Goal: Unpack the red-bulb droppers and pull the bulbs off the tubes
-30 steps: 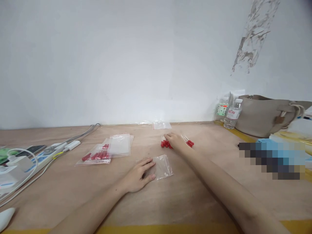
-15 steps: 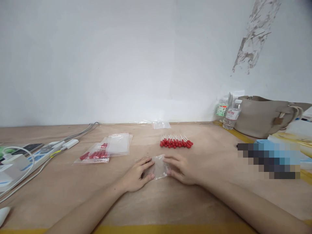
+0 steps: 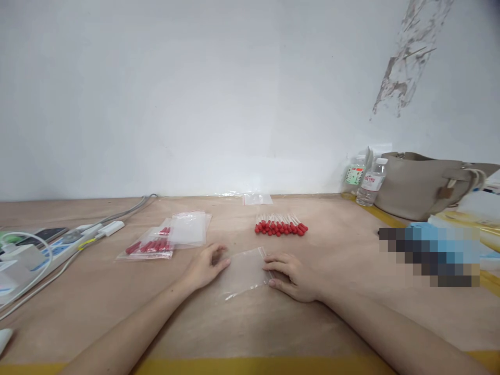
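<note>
A clear resealable plastic bag (image 3: 244,271) lies flat on the table between my hands, no contents visible in it. My left hand (image 3: 207,265) is just off the bag's left side, fingers curved and apart, holding nothing. At the opposite edge, the fingertips of my right hand (image 3: 292,277) touch the bag, with thumb and fingers spread. Beyond it, a row of white sticks with red tips (image 3: 279,226) lies side by side, red ends toward me. To the left are filled bags with red-tipped pieces (image 3: 152,246), partly under a stack of clear bags (image 3: 189,228).
A power strip (image 3: 58,250) with chargers and cables runs along the left. Another small bag (image 3: 258,199) lies by the wall. Two bottles (image 3: 372,182) and a grey handbag (image 3: 414,185) stand at the back right, near a blue item (image 3: 441,239) partly blurred out.
My left hand has moved left, off the clear bag, which now shows more of its surface. My right hand stays at the bag's right edge.
</note>
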Tool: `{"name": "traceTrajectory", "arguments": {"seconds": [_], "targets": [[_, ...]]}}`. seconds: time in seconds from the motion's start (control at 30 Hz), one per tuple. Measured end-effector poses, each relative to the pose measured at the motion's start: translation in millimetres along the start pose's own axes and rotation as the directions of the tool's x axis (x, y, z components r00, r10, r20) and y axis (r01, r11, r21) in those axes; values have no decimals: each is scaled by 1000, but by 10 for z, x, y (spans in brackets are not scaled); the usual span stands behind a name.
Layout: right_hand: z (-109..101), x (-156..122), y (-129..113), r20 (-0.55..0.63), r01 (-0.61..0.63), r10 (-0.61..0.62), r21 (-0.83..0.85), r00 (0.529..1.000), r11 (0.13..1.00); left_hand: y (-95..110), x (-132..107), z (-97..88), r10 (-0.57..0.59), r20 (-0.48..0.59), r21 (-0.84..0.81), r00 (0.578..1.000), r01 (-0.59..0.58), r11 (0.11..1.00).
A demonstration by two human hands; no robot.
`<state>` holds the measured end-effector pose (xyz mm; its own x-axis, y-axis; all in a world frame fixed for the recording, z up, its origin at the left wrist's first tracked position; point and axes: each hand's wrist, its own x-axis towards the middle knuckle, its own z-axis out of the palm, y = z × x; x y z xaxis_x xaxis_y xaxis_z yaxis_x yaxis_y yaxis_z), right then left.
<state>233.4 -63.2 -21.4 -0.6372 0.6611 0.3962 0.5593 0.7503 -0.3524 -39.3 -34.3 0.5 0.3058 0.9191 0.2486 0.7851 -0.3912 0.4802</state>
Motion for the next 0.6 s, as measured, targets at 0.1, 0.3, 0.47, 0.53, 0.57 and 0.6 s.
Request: {"name": "traceTrajectory", "arguments": {"seconds": [0.1, 0.3, 0.47, 0.53, 0.57, 0.6], "targets": [[10, -5, 10, -25, 2, -2, 12, 1000, 1000, -28, 8, -58, -103, 107, 41, 989, 99, 994], [18, -18, 33, -86, -6, 5, -9, 996, 1000, -94, 95, -211, -109, -111, 101, 988, 120, 988], [5, -21, 26, -96, -12, 10, -15, 995, 1000, -459, 307, -538, -342, -499, 187, 796, 485, 855], [-1, -17, 20, -90, -17, 16, -16, 996, 1000, -590, 348, -635, -427, -497, 225, 755, 587, 778], [-4, -16, 18, -87, -20, 19, -16, 996, 1000, -640, 354, -670, -461, -495, 236, 737, 624, 745], [-6, -15, 15, -85, -23, 21, -15, 996, 1000, -683, 351, -702, -484, -503, 239, 716, 653, 718]]}}
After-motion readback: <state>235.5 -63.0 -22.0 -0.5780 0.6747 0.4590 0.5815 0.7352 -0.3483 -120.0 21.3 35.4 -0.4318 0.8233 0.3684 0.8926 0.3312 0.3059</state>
